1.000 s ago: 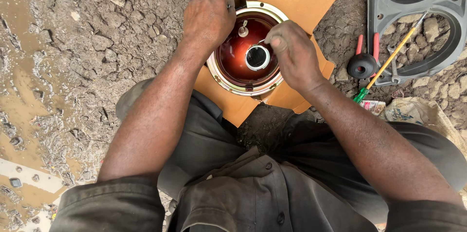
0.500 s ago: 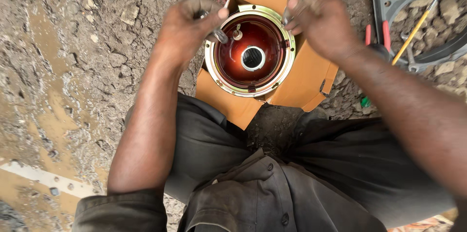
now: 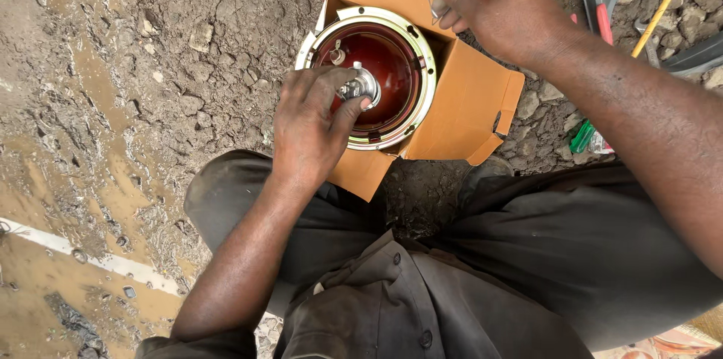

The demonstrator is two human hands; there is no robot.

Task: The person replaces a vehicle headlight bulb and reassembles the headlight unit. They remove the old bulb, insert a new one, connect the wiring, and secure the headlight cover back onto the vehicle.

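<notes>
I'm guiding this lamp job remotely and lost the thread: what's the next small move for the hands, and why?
Probably bring the right hand back over the round red lamp housing and hook the thin wire clip it pinches across the centre. The left hand has its fingertips on the silver bulb base in the housing's central hole, while the clip is raised clear of the rim.

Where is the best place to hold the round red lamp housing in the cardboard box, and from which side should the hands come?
Probably grip the lamp housing by its pale metal rim, from above at opposite edges. It lies face-down with the rim exposed all around, while the left hand already occupies the centre fitting.
</notes>
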